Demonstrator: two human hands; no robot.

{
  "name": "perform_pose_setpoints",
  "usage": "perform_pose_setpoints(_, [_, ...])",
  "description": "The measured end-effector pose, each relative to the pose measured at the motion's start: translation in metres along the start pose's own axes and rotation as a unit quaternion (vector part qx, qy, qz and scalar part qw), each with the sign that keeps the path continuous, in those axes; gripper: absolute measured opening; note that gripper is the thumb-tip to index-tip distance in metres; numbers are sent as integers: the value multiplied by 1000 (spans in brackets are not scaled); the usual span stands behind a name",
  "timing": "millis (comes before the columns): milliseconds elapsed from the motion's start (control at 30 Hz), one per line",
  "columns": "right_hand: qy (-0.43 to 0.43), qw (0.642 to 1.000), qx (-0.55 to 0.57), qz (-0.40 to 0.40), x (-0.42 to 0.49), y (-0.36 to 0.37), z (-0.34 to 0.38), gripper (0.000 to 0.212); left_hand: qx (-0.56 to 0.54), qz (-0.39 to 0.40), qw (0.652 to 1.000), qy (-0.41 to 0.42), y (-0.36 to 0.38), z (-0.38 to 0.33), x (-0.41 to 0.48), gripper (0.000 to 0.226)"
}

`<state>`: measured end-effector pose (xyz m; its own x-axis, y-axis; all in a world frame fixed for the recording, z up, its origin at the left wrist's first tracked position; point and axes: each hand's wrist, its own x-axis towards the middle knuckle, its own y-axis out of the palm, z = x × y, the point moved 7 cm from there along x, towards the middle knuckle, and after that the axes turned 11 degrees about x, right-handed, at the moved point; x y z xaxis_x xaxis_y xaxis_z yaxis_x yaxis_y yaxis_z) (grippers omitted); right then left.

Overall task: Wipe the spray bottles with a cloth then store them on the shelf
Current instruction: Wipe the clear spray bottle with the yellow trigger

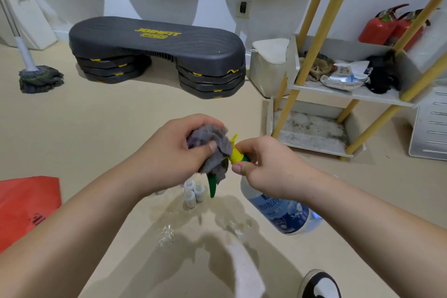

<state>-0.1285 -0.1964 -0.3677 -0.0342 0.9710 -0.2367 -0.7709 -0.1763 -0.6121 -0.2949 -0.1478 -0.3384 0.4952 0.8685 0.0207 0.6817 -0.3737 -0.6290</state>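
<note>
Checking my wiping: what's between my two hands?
Head view: grey cloth in the left hand, against the yellow spray head of the bottle in the right hand.

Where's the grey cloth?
Head view, centre: grey fuzzy cloth bunched in the left hand, against the yellow nozzle of the spray bottle the right hand grips.

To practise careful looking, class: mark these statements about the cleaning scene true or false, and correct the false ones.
1. The left hand holds the grey cloth against the yellow nozzle of the spray bottle. True.
2. The right hand is open and idle. False: it grips the bottle's neck.
3. The spray bottle stands on the shelf. False: it is in hand, away from the shelf.
4. The mop rests on the floor, left of the step platform. True.
</note>
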Motion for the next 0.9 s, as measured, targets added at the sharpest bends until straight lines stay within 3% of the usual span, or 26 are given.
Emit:
perform_pose_setpoints(167, [20, 993, 117, -12, -2, -8, -7, 21, -110, -150, 976, -109, -42, 23, 0, 19])
perform_pose_setpoints(267, [16, 994, 102, -20, -2, -5, -7, 22, -171, -98, 978, -69, -30, 10, -4, 20])
perform_pose_setpoints(333, [-4, 995, 98, -29, -2, -4, -1, 21, -92, -31, 995, 13, -4, -5, -11, 21])
perform_pose_setpoints(400, [-30, 995, 91, -33, -3, -2, 5, 16, 39, -46, 996, 63, 11, -7, -13, 33])
perform_pose_setpoints(533, [-26, 990, 135, -23, -3, 3, 9, 19, -42, -103, 994, 8, 13, -1, -6, 17])
perform_pose_setpoints(667, [-4, 987, 160, -10, -3, 4, 7, 23, -30, -178, 983, -20, -1, -1, -1, 15])
perform_pose_setpoints(800, [22, 985, 168, -43, -4, -5, 4, 39, -197, -264, 930, -166, -24, 29, 4, 24])
perform_pose_setpoints(900, [18, 985, 162, -52, -2, -6, -1, 30, -294, -230, 903, -212, -21, 35, 3, 26])
